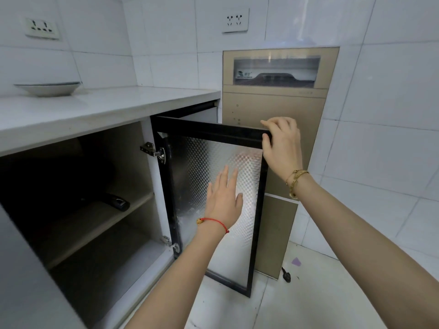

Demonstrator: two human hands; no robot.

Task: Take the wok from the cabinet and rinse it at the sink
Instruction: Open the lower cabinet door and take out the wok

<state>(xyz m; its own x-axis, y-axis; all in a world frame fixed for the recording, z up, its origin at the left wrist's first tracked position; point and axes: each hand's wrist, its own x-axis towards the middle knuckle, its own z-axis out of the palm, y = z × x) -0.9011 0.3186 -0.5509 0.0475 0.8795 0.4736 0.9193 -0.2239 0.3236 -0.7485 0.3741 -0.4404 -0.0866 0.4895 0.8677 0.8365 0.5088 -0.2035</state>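
- cabinet door (213,186) is swung wide open, so the cabinet mouth (78,198) is open from the front
- middle shelf (99,219) splits the inside into two bays; a dark handle (116,201) pokes out over the shelf's front edge
- surface (95,108) overhangs the opening from above

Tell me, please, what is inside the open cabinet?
On the cabinet's middle shelf lies a dark handle; the wok it likely belongs to is lost in shadow.
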